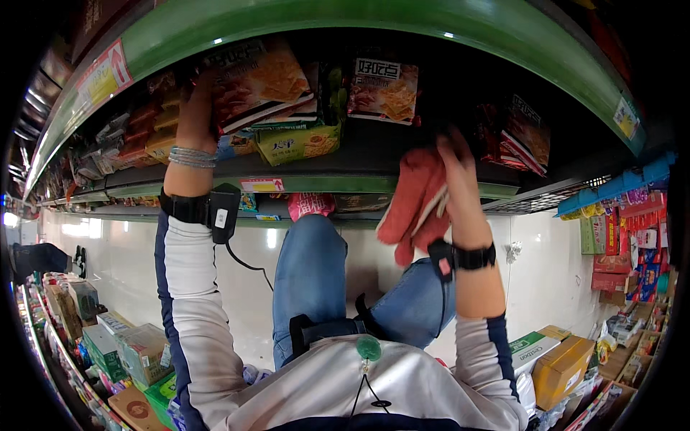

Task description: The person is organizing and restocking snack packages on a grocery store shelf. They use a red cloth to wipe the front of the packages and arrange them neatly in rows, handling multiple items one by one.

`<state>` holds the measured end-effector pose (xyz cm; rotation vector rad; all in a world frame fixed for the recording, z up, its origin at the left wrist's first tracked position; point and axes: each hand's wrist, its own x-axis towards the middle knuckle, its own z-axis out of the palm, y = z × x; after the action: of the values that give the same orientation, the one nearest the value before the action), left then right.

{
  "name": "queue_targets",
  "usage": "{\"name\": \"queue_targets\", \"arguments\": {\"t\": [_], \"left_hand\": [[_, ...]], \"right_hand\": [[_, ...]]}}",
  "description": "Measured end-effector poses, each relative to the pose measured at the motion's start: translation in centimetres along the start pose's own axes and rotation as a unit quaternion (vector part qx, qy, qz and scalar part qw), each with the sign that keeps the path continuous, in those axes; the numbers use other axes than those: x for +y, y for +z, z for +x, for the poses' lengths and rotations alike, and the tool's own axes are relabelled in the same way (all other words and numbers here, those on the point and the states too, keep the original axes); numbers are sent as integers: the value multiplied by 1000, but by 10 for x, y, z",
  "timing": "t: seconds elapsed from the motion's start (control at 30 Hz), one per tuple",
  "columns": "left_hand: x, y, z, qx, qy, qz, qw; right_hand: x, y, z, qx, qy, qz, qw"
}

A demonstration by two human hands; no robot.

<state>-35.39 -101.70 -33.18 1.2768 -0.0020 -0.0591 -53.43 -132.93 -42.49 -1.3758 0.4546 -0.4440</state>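
Note:
My left hand (198, 110) reaches onto the shelf, against the left side of a stack of red cracker packs (259, 81). Its fingers are dark and partly hidden, so I cannot tell if they grip a pack. Under the stack lies a green cracker pack (299, 144). A single cracker pack (383, 91) lies flat on the dark shelf (372, 145) to the right of it. My right hand (458, 167), near the shelf's front edge, holds red cloth gloves (412, 202) that hang down. More red cracker packs (523, 137) stand in shadow at the right.
A green shelf edge (334, 16) curves close overhead. Several snack packs (140, 132) line the shelf at the left. My knees (310, 253) are below the lower shelf lip (345, 184). Cartons (143, 350) stand behind at left, with a yellow box (563, 372) at right.

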Motion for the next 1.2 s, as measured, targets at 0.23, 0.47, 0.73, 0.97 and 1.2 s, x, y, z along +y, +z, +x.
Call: {"name": "queue_targets", "arguments": {"t": [0.23,0.47,0.73,0.97,1.2], "left_hand": [[-21,-11,17,23,125,201,971],[-16,-4,1,43,51,130,989],[-22,-30,7,6,82,169,982],[-12,-8,-65,126,383,209,891],[-117,40,-191,-263,51,80,960]], "right_hand": [[9,12,73,-65,104,22,992],[10,19,79,-141,147,52,978],[-3,17,63,-129,206,62,968],[-6,-48,10,-40,154,46,986],[-14,-57,-70,-152,194,6,969]]}}
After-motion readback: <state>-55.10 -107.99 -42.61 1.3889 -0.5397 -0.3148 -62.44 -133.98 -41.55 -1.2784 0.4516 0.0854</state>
